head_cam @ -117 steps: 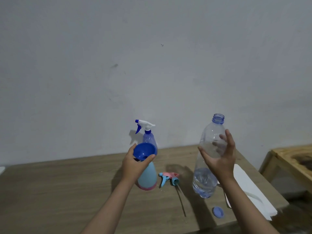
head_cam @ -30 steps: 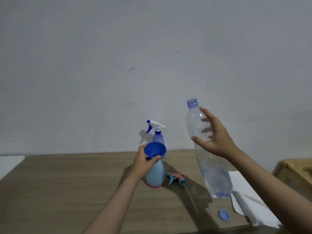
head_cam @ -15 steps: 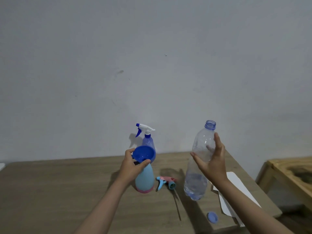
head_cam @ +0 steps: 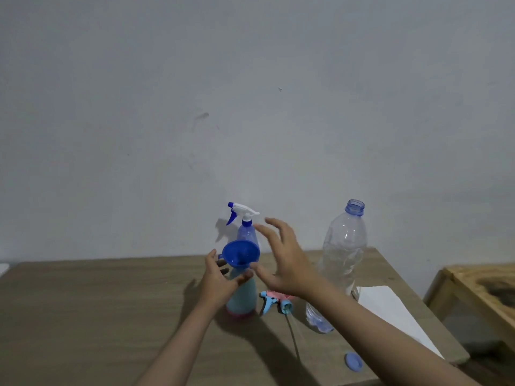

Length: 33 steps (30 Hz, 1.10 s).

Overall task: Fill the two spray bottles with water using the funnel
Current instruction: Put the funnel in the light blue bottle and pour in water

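1. Head view shows your wooden table (head_cam: pixel 83 316) carrying everything, with the work gathered near its right end, within reach of both arms.
2. Your clear water bottle (head_cam: pixel 344 263) stands upright and uncapped at the right, a little water left in its base. Half a second ago your right hand gripped it; now it stands free.
3. Your right hand (head_cam: pixel 284 263) is spread and empty, fingers released, hovering just right of the funnel. It has crossed from the bottle, probably to lift the funnel out.
4. Your left hand (head_cam: pixel 220 277) wraps loosely around the neck of the pale blue spray bottle (head_cam: pixel 242 298), steadying it. That grip looks slacker than before, when it pinched the funnel rim.
5. The second spray bottle (head_cam: pixel 246 232), trigger top fitted, stands just behind, against the wall. You cannot tell its fill level.
6. The blue funnel (head_cam: pixel 241 253) sits in the pale bottle's open neck, upright.
7. The loose pink-and-blue trigger head (head_cam: pixel 276 300) lies between both bottles, ready for refitting.
8. The blue cap (head_cam: pixel 354 362) rests near the table's front edge.
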Each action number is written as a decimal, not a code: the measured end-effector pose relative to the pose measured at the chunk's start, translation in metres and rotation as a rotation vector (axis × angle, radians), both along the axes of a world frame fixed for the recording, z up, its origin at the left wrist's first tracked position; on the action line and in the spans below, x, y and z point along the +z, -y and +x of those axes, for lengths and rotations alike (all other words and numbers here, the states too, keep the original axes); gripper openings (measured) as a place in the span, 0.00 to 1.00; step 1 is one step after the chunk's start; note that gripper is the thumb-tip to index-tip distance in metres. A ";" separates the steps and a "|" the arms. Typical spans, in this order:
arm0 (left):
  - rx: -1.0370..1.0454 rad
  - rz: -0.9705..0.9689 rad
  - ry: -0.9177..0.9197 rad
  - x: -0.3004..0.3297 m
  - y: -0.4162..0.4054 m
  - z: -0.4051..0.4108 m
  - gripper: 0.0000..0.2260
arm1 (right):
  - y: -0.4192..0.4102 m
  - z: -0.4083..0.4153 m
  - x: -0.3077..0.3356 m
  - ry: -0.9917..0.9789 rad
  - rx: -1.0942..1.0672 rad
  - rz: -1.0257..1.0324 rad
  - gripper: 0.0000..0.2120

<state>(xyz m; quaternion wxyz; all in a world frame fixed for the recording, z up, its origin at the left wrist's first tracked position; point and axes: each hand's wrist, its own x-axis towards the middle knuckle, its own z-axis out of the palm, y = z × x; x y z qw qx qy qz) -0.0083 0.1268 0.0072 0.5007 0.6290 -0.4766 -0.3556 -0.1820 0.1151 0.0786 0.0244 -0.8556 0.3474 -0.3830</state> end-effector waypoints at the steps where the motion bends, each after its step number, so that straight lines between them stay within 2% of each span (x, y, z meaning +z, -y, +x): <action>1: 0.022 0.029 0.009 -0.003 -0.002 -0.001 0.45 | 0.006 0.011 0.001 -0.034 0.003 0.125 0.38; 3: 0.030 0.082 0.036 -0.011 -0.005 -0.004 0.41 | 0.021 0.029 0.005 -0.123 -0.020 0.317 0.44; 5: 0.024 0.100 0.077 -0.019 -0.005 -0.007 0.35 | 0.039 0.042 0.010 -0.292 -0.064 0.419 0.49; 7: 0.053 0.112 0.130 -0.024 -0.006 -0.009 0.30 | 0.052 0.050 0.013 -0.424 -0.062 0.502 0.48; 10: 0.103 0.129 0.221 -0.029 -0.007 -0.009 0.27 | 0.066 0.059 0.014 -0.468 0.002 0.645 0.43; 15: 0.089 0.129 0.271 -0.031 -0.004 -0.009 0.27 | 0.073 0.063 0.012 -0.478 0.038 0.699 0.39; 21: 0.104 0.122 0.315 -0.038 -0.002 -0.008 0.27 | 0.066 0.057 0.026 -0.560 0.017 0.576 0.35; 24: 0.113 0.107 0.344 -0.040 -0.002 -0.007 0.27 | 0.060 0.047 0.035 -0.467 0.030 0.540 0.31; 27: 0.135 0.104 0.423 -0.046 -0.001 -0.002 0.28 | 0.051 0.029 0.038 -0.279 0.049 0.588 0.28; 33: 0.136 0.093 0.382 -0.053 0.002 0.001 0.25 | 0.018 -0.003 -0.008 0.419 0.018 0.756 0.22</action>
